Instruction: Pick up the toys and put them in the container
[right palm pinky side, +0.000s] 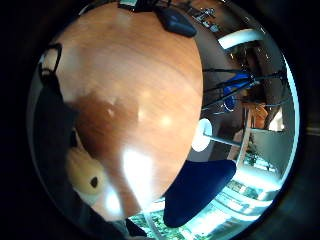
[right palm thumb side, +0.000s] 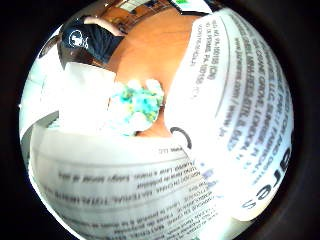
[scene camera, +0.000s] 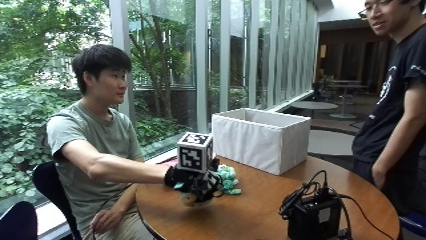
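Note:
In the outside view my gloved right hand (scene camera: 186, 180) hangs just above the round wooden table (scene camera: 259, 205), its fingers curled round a tan plush toy (scene camera: 189, 199). The little finger side palm view shows that toy (right palm pinky side: 87, 177) close against the glove, with one dark eye. White printed tags (right palm thumb side: 235, 100) of the toy fill much of the thumb side palm view. A teal and white plush toy (scene camera: 228, 180) (right palm thumb side: 136, 105) lies on the table beside my hand. The white fabric container (scene camera: 259, 140) stands open-topped at the table's far side, beyond the teal toy.
A black box with cables (scene camera: 313, 216) (right palm pinky side: 175, 21) sits on the table's near right. A second person in a black shirt (scene camera: 393, 110) stands to the right of the table. A blue chair seat (right palm pinky side: 197, 190) is beside the table edge.

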